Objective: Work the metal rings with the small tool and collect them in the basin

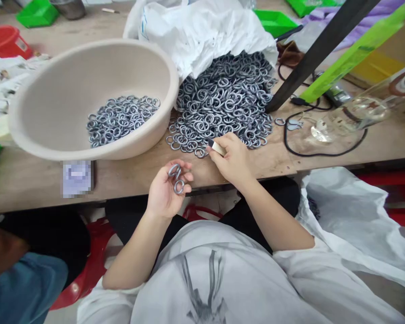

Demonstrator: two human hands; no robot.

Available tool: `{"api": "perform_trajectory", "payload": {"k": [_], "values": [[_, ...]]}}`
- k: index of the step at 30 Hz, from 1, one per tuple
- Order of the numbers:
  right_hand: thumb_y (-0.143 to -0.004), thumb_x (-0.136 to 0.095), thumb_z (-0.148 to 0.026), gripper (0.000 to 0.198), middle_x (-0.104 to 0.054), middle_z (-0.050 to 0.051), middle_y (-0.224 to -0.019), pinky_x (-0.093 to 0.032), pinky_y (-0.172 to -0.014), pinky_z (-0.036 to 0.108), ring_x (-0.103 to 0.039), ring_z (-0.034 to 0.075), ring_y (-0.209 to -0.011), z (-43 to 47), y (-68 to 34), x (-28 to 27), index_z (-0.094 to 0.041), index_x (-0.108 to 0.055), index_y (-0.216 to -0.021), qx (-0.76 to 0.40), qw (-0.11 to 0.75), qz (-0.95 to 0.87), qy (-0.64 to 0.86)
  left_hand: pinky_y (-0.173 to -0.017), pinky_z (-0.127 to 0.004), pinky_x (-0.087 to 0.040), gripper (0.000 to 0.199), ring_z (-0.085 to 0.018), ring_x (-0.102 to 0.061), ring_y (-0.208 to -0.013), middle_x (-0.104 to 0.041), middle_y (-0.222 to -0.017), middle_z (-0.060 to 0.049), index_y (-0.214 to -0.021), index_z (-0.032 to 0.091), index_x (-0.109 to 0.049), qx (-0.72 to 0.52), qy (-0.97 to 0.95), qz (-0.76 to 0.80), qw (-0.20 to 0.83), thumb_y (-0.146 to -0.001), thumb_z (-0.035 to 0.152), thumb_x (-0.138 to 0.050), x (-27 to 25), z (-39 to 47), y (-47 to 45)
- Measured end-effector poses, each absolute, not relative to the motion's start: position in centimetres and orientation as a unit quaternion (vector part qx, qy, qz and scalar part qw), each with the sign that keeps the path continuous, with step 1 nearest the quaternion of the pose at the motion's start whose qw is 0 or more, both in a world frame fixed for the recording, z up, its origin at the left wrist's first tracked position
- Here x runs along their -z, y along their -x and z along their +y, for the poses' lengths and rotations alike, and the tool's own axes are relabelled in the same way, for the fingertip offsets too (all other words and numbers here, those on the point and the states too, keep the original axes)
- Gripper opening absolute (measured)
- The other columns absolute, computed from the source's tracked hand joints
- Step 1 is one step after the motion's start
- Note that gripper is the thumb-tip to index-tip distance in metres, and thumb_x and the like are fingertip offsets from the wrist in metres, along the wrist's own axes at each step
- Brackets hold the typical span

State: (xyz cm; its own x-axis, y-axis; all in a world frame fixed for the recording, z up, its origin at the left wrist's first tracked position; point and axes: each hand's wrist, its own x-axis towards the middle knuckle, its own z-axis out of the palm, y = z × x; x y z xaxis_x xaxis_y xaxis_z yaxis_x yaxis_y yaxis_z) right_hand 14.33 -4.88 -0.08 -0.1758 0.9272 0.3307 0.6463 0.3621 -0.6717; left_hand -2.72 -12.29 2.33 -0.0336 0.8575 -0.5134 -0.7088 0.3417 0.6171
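Palm up in front of the table edge, my left hand [168, 186] holds a few grey metal rings [179, 186] in its loosely curled fingers. My right hand [232, 157] grips a short cream-coloured stick with a dark tip [218, 147] between thumb and fingers. What kind of tool it is I cannot tell. It is at the front edge of a large heap of the same metal rings [222, 103], which spills from a white sack [202, 33]. Left of the heap, a big beige basin [54, 103] has many more rings lying in its right side.
A black bar [319, 58], a lime-green strip [357, 49] and a black cable [324, 154] are to the right, with a clear bottle-like object [364, 105]. A white bag [351, 211] hangs open beside my right arm. A person in a blue garment [27, 283] sits on my left.
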Motion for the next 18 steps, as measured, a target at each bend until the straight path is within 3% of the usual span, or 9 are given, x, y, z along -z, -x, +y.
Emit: {"api": "perform_trajectory", "payload": {"k": [3,7,10,13,18], "values": [[-0.088,-0.065,-0.037,0.019,-0.059,0.001,-0.080,-0.046,-0.070,0.029,-0.058,0.015,-0.075,-6.3,-13.8,-0.1,-0.019,-0.066,-0.085,-0.382,0.446,-0.659,0.469,-0.035,-0.013,-0.037,0.017,-0.006,-0.056,-0.052,-0.063,-0.077,0.001,-0.089,0.016,-0.062,-0.579,-0.156,0.455,0.658,-0.079,0.025,-0.072,-1.7,-11.8,1.6],[-0.080,-0.072,-0.053,0.035,-0.054,-0.007,-0.060,-0.043,-0.048,0.022,-0.049,0.008,-0.049,-9.1,-12.5,-0.2,-0.020,-0.060,-0.085,-0.624,0.460,-0.497,0.390,-0.031,-0.013,-0.029,0.039,-0.005,-0.043,-0.042,-0.053,-0.060,0.006,-0.085,0.017,-0.059,-0.583,-0.216,0.447,0.643,-0.075,0.050,-0.078,-0.9,-12.2,-0.5],[-0.077,-0.074,-0.056,0.040,-0.053,-0.009,-0.053,-0.043,-0.040,0.021,-0.050,0.008,-0.042,-11.0,-11.6,0.3,-0.022,-0.056,-0.087,-0.655,0.488,-0.432,0.381,-0.031,-0.015,-0.030,0.050,-0.007,-0.041,-0.039,-0.050,-0.051,0.006,-0.086,0.019,-0.058,-0.586,-0.239,0.451,0.630,-0.078,0.067,-0.066,-0.4,-12.8,-1.7],[-0.081,-0.071,-0.055,0.037,-0.053,-0.010,-0.055,-0.045,-0.037,0.021,-0.050,0.009,-0.039,-11.7,-11.3,0.9,-0.024,-0.052,-0.089,-0.649,0.505,-0.418,0.385,-0.032,-0.015,-0.030,0.048,-0.006,-0.038,-0.036,-0.046,-0.048,0.008,-0.082,0.020,-0.053,-0.589,-0.258,0.461,0.612,-0.079,0.066,-0.066,-0.1,-13.2,-2.0],[-0.076,-0.079,-0.048,0.038,-0.062,-0.003,-0.081,-0.053,-0.058,0.024,-0.058,0.010,-0.062,-10.0,-12.6,0.2,-0.024,-0.061,-0.099,-0.615,0.482,-0.522,0.341,-0.031,-0.014,-0.027,0.043,-0.004,-0.033,-0.034,-0.043,-0.051,0.009,-0.078,0.019,-0.051,-0.545,-0.292,0.446,0.647,-0.079,0.058,-0.071,-0.2,-13.1,-1.2]]}}
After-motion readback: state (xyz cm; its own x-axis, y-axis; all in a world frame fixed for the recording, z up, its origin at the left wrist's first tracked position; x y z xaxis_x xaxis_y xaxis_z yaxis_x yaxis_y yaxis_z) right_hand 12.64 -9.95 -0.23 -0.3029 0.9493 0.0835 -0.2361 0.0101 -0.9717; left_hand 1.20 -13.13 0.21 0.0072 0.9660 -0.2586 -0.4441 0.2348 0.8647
